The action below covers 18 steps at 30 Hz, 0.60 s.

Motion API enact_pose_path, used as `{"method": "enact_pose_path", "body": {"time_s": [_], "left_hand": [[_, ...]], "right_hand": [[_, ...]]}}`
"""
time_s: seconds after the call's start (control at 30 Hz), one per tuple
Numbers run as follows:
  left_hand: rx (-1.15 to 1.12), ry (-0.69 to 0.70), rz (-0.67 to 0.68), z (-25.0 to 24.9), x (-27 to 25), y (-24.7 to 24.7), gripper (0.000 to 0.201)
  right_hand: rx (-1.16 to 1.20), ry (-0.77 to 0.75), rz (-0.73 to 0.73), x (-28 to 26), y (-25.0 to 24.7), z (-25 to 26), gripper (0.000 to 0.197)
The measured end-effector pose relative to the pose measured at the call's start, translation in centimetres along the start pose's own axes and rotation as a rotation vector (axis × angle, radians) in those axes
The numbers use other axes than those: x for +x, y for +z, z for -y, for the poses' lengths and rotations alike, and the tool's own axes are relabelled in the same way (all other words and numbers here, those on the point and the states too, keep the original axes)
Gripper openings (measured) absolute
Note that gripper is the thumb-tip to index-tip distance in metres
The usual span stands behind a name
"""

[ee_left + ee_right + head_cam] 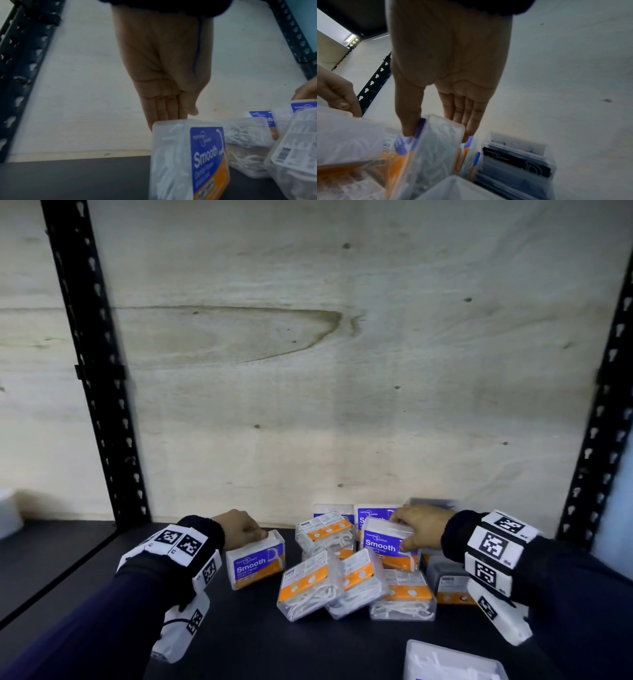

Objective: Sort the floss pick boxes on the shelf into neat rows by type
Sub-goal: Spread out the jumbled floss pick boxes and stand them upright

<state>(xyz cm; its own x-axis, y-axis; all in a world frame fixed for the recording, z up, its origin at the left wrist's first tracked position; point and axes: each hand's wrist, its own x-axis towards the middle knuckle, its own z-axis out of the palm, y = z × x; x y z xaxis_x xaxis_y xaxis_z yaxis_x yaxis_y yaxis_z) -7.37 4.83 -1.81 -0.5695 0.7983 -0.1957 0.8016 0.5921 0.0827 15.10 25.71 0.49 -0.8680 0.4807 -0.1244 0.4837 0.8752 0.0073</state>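
The floss pick boxes (346, 570), judged light, rigid and slick-walled, are heaped at the shelf (102, 559) rear edge; each is best pinched across its narrow faces; left hand (239, 527) and right hand (419, 529) are each clamped on one upright "Smooth" box.

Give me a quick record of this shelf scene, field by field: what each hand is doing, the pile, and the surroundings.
left hand: left hand grips the top of an upright clear plastic box with blue-and-orange Smooth label, set apart left of the pile
right hand: right hand pinches a second Smooth-labelled clear box above the pile
pile: jumbled clear floss pick boxes, several label-down
other type: dark-labelled box
surface: dark shelf
backdrop: pale plywood panel
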Motion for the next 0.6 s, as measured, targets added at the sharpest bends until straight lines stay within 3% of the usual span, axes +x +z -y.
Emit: {"method": "enact_pose_path", "body": {"time_s": [0.1,0.23,0.33,0.6], "left_hand": [[-0.03,0.0,0.031,0.0,-0.2,0.0,0.041],[0.104,-0.015,-0.004,-0.2,-1.0,-0.2,0.041],[0.172,-0.029,-0.074,-0.4,-2.3,-0.7,0.037],[0.096,-0.014,-0.243,-1.7,-8.5,-2.8,0.028]], "right_hand": [[-0.009,-0.013,-0.019,-0.6,-0.1,0.2,0.046],[-0.012,-0.034,-0.053,-2.0,-0.5,0.0,0.044],[0.025,-0.037,-0.118,-3.6,-1.1,-0.6,0.045],[0.179,0.005,-0.277,-10.9,-3.0,-2.7,0.051]]}}
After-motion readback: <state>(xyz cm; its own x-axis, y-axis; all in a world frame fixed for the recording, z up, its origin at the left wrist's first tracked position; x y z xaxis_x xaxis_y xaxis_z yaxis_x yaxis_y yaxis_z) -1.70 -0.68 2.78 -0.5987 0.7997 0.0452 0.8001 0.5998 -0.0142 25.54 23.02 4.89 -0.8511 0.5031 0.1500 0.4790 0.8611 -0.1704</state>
